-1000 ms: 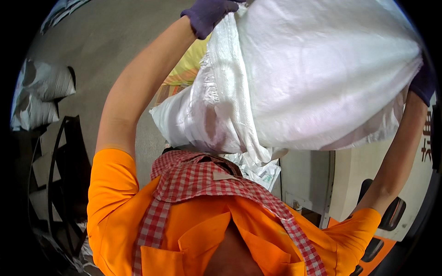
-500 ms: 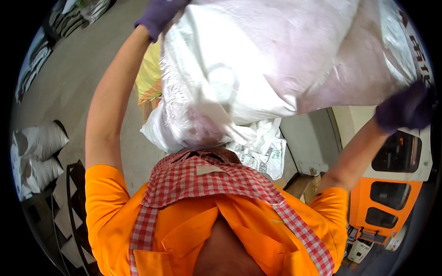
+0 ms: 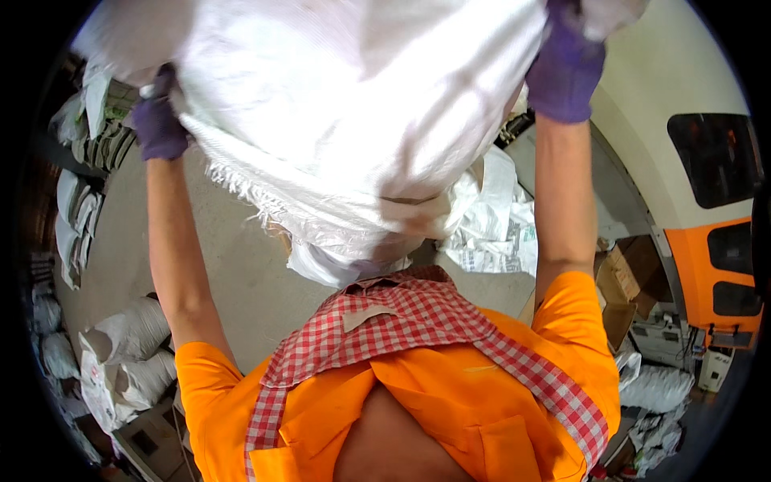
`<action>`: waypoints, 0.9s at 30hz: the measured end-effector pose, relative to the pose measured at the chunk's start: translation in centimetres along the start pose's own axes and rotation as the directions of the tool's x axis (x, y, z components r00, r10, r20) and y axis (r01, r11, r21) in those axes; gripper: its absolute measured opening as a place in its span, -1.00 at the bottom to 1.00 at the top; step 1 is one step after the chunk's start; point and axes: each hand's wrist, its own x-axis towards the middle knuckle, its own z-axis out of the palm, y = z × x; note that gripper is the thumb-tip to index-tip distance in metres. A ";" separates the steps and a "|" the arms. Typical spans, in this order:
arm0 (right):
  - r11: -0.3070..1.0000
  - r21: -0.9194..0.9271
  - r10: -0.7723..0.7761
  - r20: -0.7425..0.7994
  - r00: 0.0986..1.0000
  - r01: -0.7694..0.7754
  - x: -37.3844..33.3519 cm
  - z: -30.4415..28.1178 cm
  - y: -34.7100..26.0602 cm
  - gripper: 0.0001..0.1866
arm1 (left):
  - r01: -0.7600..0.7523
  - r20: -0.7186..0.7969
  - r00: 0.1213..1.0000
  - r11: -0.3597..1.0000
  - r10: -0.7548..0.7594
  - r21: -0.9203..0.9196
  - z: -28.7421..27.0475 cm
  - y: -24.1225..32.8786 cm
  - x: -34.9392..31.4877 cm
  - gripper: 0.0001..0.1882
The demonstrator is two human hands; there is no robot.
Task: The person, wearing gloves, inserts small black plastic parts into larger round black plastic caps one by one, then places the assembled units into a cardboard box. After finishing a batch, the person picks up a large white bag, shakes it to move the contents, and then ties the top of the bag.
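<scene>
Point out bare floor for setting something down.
Two patches of floor: one bordered by the left forearm, the white sack's frayed hem and the checked apron; another between that forearm and the flat stacked bags. Crowded: lower left, filled sacks; right, crumpled bags, cardboard box and orange-and-white machine.

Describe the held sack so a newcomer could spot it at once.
From the cream and orange machine at right, look left to the purple gloved right hand. Between it and the purple gloved left hand is a large white woven sack. Its frayed fringe at lower left sets it apart from the crumpled white printed plastic nearby.
</scene>
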 end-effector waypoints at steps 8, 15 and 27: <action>0.239 0.667 0.690 0.395 0.607 -0.706 0.3 1.9 -2.0 -0.63 | -0.311 0.232 0.946 0.830 0.225 0.463 -3.2 -4.4 2.1 -0.69; 0.654 0.590 0.466 0.177 0.867 -0.473 2.2 0.2 -0.2 -0.64 | -0.063 0.056 0.996 0.992 0.069 -0.110 -1.5 4.2 1.4 -0.64; 0.473 0.213 0.557 0.680 0.477 -0.855 -21.5 -2.0 7.8 -0.60 | 0.182 0.105 0.982 0.921 -0.155 -0.346 -4.8 -4.1 -1.8 -0.60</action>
